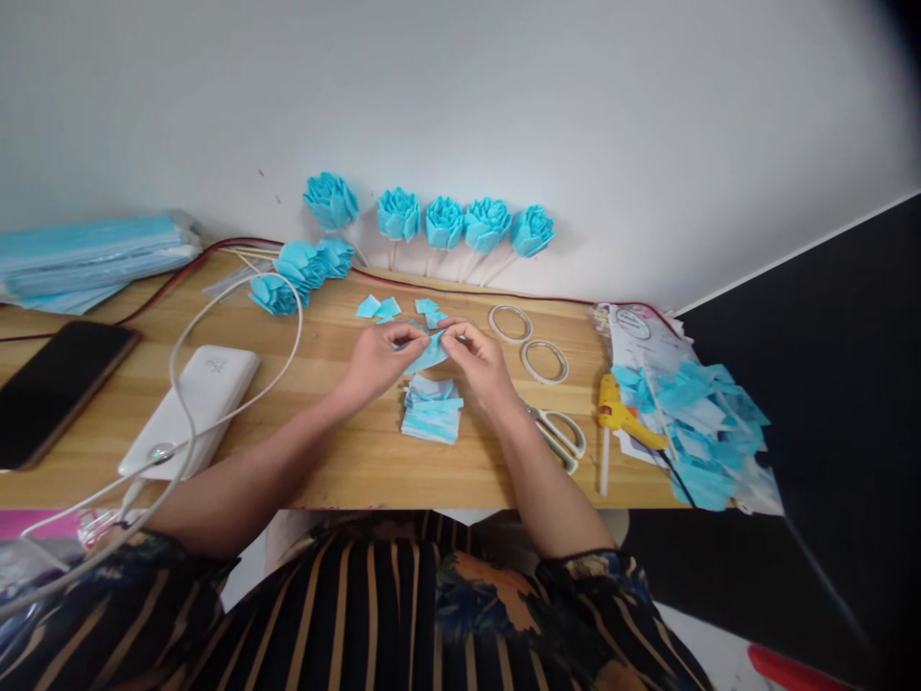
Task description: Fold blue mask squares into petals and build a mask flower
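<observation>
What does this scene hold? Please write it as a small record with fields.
left hand: pinches the blue piece
right hand: pinches the same blue piece
below the hands: stack of blue pieces on the table
right of the hands: scissors, glue gun, rings
left side: power bank, phone
by the wall: blue flowers
</observation>
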Available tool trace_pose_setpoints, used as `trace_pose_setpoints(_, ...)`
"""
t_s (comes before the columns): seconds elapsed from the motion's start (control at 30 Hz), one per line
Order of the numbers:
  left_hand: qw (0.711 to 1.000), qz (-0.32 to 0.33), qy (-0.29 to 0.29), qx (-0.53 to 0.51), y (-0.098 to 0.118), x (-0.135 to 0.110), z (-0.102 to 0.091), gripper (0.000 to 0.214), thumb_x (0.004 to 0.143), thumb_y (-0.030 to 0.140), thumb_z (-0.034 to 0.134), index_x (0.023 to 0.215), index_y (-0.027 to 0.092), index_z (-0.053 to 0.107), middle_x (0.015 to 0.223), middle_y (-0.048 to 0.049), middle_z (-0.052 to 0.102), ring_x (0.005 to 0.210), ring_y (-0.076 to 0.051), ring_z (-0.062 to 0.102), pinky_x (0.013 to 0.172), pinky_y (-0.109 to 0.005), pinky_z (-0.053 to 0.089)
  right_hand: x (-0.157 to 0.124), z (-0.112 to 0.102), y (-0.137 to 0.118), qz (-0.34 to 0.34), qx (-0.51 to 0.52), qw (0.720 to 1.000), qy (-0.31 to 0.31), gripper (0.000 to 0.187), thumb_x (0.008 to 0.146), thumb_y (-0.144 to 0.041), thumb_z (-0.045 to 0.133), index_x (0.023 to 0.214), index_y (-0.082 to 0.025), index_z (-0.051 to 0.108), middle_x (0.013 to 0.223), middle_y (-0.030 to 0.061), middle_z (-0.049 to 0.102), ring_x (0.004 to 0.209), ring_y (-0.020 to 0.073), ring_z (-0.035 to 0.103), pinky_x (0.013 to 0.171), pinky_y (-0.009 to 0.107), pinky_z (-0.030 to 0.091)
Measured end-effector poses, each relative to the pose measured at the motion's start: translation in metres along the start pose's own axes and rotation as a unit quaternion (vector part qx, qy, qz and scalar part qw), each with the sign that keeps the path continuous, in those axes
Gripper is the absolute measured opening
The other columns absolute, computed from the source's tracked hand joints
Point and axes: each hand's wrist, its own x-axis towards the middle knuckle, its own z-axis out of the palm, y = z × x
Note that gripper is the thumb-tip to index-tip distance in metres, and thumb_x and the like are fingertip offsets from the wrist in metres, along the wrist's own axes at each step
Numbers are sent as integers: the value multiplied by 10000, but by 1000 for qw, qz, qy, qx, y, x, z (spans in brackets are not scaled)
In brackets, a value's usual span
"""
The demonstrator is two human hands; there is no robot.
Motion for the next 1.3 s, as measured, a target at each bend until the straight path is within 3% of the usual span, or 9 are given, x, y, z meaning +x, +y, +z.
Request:
trace_pose_setpoints(0.2, 999, -20, 14, -26, -2, 3, 0, 236, 748, 374, 676, 615, 180, 660, 618, 8, 605, 609, -134, 491, 606, -268, 380, 3, 1, 1, 51, 103, 993, 29, 358, 774, -563, 749, 789, -229, 621, 1161, 37, 694, 1085, 203, 625, 999, 334, 476)
trace_pose_setpoints(0.47, 984, -76, 20, -159, -1, 4, -1, 340, 686, 492, 776, 681, 165, 684, 628, 13, 588, 605, -119, 468, 613, -265, 389, 5, 2, 10, 50, 119, 991, 25, 338, 806, -552, 741, 818, -223, 663, 1119, 20, 713, 967, 157, 631, 956, 310, 488)
trace_pose_setpoints(0.6, 979, -87, 19, -184, -3, 5, -1, 347, 670, 497, 789, 681, 166, 687, 638, 6, 603, 612, -121, 475, 629, -272, 388, 7, 1, 17, 52, 126, 990, 22, 352, 791, -570, 752, 829, -228, 679, 1131, 18, 722, 1015, 163, 648, 967, 314, 504)
trace_pose_setpoints(0.8, 978, -91, 28, -186, -5, 5, -1, 342, 652, 490, 785, 659, 165, 679, 623, 5, 592, 597, -119, 466, 607, -273, 362, 10, -5, 10, 56, 146, 987, 48, 459, 827, -630, 672, 1139, -293, 686, 1246, 37, 728, 1156, 190, 663, 958, 348, 532)
trace_pose_setpoints(1.0, 981, -96, 8, -170, -3, 1, 5, 342, 639, 499, 785, 702, 170, 714, 677, -6, 647, 639, -137, 517, 643, -284, 413, 6, 0, -3, 56, 136, 989, -11, 585, 800, -640, 682, 1271, -296, 643, 1269, 48, 719, 1186, 214, 652, 976, 374, 533)
trace_pose_setpoints(1.1, 982, -96, 3, -162, -4, -1, 8, 312, 643, 470, 783, 690, 168, 722, 677, -5, 653, 636, -132, 515, 642, -280, 412, 4, 4, -2, 67, 138, 988, -6, 527, 758, -544, 761, 1207, -282, 683, 1140, 24, 739, 1070, 192, 663, 950, 348, 523)
trace_pose_setpoints(1.3, 981, -97, -13, -165, -8, -1, 9, 298, 675, 463, 797, 703, 172, 739, 699, -7, 666, 652, -129, 521, 661, -273, 426, 3, 7, -2, 78, 103, 990, 61, 240, 721, -438, 780, 789, -219, 710, 768, -32, 671, 759, 133, 575, 776, 285, 484)
